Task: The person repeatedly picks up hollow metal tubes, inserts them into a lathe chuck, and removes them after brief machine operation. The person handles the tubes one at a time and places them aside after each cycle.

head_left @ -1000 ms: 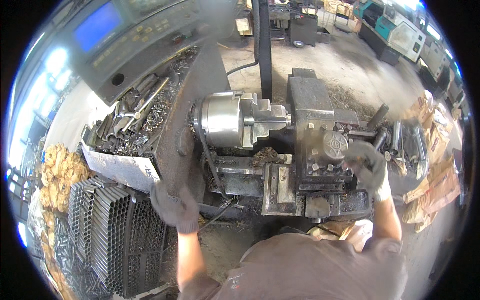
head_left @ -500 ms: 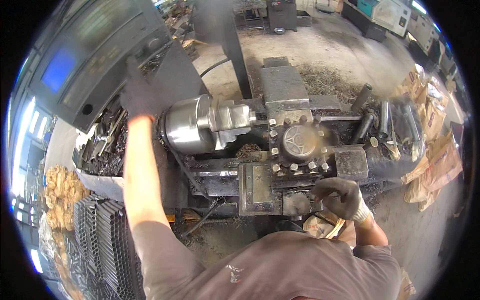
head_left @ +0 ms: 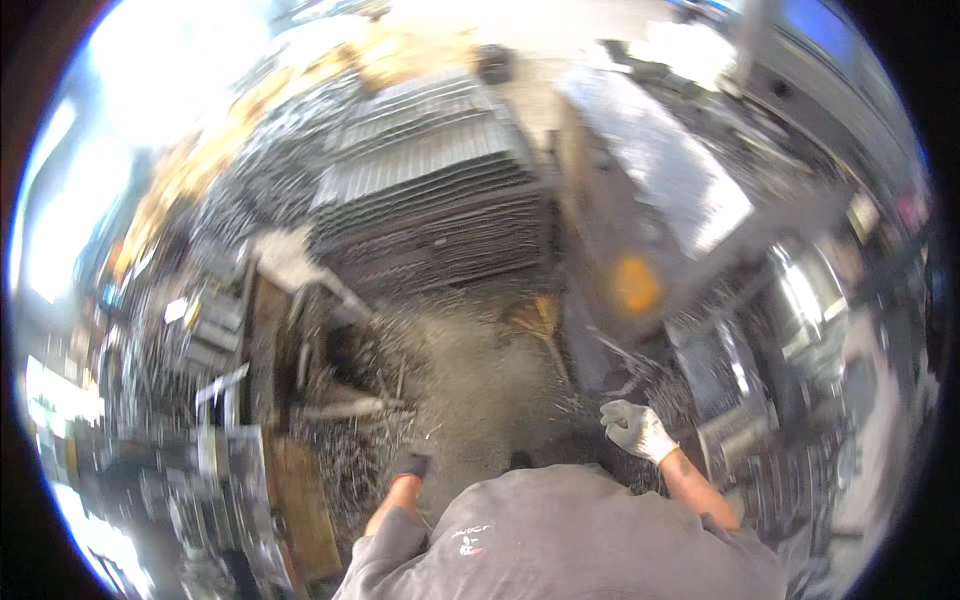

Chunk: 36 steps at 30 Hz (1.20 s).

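Just ahead of the grey T-shirt (head_left: 560, 540), two gloved hands, well apart from each other. Right hand (head_left: 637, 430): glove with grey fingers, white knit back and yellow-edged cuff; fingers look part curled, aimed left. Can't tell if they're closed on anything. Left hand (head_left: 412, 466): dark glove, small and blurred at the end of its forearm; can't tell whether that grip is open or closed.

Nearest machine to the right hand is the lathe (head_left: 705, 365), bed ahead and to the right of the fingers; contact can't be confirmed. Chuck (head_left: 805, 295) is farther out past the right hand, up and right, smeared by blur. Ahead of the right hand: dark machine base (head_left: 605, 250) with an orange patch (head_left: 635, 283) low on it. Pale panel (head_left: 670, 160) sits farther ahead, with metal scrap (head_left: 755, 135) beyond it to the right.

Nearest the left hand: heap of swarf (head_left: 350, 460) on its left side. Wooden board (head_left: 305, 515) lies past that, farther left.

Between the hands and running ahead: grey floor (head_left: 480, 370). Beyond it, ahead of both hands and well apart from them: big stack of metal tubes (head_left: 420, 190). Tan wrapping (head_left: 400, 55) farther out behind the stack, blurred.
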Tool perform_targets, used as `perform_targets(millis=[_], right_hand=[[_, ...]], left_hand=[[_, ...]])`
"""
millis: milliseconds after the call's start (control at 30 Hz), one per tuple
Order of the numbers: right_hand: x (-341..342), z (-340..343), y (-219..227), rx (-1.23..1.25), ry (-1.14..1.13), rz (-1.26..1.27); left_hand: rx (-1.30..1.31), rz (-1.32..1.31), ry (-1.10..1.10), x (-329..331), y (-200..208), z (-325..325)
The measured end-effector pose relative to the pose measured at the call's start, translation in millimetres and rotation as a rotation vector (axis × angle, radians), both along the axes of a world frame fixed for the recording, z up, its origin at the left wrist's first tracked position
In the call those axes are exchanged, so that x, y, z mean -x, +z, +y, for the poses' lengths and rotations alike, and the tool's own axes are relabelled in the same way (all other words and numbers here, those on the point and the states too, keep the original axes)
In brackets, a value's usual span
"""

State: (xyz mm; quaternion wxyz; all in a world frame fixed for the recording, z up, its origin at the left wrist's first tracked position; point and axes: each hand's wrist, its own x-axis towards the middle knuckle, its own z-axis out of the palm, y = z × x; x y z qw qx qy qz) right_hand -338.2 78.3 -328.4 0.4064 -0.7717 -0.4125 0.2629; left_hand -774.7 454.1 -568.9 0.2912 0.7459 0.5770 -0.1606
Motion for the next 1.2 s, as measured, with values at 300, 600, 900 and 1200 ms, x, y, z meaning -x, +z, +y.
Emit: perform_targets(millis=[300,600,900,1200], right_hand=[[-30.6,181.5,-208.1,0.467,0.659,-0.124],[-82.2,314.1,-319.1,0.673,1.615,-0.993],[15.0,494.3,-299.4,0.36,1.716,-1.357],[222.1,502.4,-186.2,0.658,1.043,-0.143]], left_hand=[[-0.145,0.388,0.935,330.5,26.8,-105.0],[0.287,0.083,0.803,164.7,-36.3,-352.3],[0.2,0.573,1.02,272.0,30.6,-349.8],[-0.162,0.672,1.994,435.1,182.5,-358.1]])
